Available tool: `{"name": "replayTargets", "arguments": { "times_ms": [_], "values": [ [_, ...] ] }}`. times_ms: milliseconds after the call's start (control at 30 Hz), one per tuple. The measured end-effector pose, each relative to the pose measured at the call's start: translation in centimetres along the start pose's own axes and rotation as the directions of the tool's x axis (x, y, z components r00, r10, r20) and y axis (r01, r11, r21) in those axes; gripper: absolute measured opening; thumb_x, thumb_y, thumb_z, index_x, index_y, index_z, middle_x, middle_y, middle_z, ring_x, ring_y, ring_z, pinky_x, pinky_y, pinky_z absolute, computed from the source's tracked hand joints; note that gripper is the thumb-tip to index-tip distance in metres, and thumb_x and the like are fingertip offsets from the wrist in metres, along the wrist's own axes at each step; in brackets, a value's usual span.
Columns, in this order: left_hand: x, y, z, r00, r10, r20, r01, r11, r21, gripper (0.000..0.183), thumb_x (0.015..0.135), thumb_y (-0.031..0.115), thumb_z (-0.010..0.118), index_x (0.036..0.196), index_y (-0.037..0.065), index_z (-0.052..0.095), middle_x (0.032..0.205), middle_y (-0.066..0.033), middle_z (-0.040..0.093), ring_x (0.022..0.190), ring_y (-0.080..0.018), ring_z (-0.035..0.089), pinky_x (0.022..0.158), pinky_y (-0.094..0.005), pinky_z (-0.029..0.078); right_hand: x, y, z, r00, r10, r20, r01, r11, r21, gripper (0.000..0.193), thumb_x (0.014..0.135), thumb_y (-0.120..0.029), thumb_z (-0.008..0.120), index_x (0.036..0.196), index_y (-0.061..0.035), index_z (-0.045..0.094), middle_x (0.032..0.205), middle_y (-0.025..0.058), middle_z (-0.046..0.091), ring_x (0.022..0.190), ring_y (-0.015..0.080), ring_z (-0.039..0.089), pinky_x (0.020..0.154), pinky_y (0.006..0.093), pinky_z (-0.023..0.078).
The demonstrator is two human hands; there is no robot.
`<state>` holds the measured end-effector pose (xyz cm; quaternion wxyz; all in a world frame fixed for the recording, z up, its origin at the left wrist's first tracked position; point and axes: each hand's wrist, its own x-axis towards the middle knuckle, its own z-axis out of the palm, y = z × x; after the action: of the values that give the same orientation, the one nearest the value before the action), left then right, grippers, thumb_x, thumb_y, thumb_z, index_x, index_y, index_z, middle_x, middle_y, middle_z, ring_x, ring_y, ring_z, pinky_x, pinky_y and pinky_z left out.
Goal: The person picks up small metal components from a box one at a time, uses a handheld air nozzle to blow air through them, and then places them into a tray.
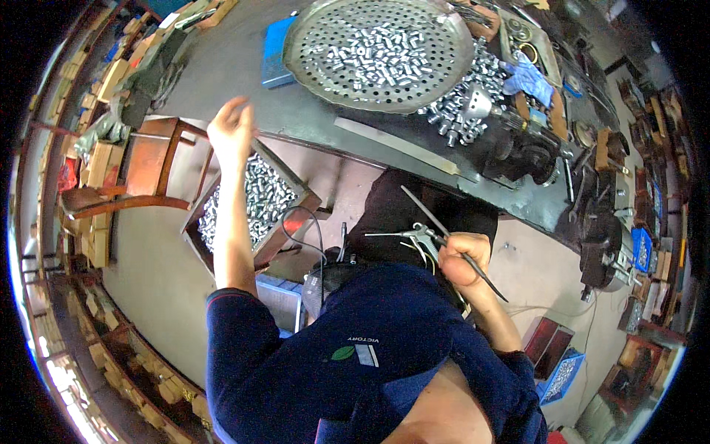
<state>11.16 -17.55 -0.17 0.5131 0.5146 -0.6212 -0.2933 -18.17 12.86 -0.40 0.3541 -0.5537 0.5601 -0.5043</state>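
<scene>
My right hand [464, 259] is closed around a long, thin, dark file [486, 279], which slants across my lap with its ends tapering. Against the same hand is a silver air blow gun [423, 235], its thin nozzle pointing left; fingers hide part of its grip, so I cannot tell whether it is held too. My left hand [233, 127] is raised by the bench edge with its fingers curled in; whatever they hold, if anything, is hidden. Below that arm, a wooden crate [298, 194] contains many small shiny metal fittings [268, 194].
A perforated round metal tray [310, 63] of small fittings stands on the dark bench [222, 55], over a blue box [276, 50]. A flat metal bar [396, 144], loose fittings [462, 122] and a vise-like tool [521, 152] lie along the front. A wooden chair [151, 159] stands left.
</scene>
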Motion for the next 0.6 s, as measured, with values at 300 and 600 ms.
{"name": "replayTargets", "arguments": {
  "times_ms": [300,600],
  "values": [
    [-6.0,-19.0,-4.7,0.892,-0.394,0.222,0.226,0.814,0.536,0.035,0.071,0.014,0.062,0.103,0.000,0.060,0.078,-0.0164,0.065,0.060,-0.0233,0.064,0.061,-0.0341,0.050,1.6,-0.5,1.3,0.995,-0.069,0.070,0.071,0.997,-0.031,0.030,0.064,-0.011,0.057,0.052,-0.0045,0.030,0.047,0.0034,0.031,0.041,0.0140,0.033,0.041,0.0280,0.024],
    [-6.3,-19.0,-0.8,0.962,-0.109,0.252,-0.184,0.421,0.888,0.023,0.068,0.017,0.061,0.087,0.005,0.058,0.082,-0.0171,0.063,0.067,-0.0329,0.064,0.062,-0.0423,0.052,0.6,0.7,1.6,0.994,-0.057,0.097,0.061,0.997,-0.042,0.037,0.068,-0.017,0.060,0.052,-0.0058,0.029,0.047,0.0035,0.038,0.042,0.0122,0.043,0.041,0.0249,0.029]
  ]
}}
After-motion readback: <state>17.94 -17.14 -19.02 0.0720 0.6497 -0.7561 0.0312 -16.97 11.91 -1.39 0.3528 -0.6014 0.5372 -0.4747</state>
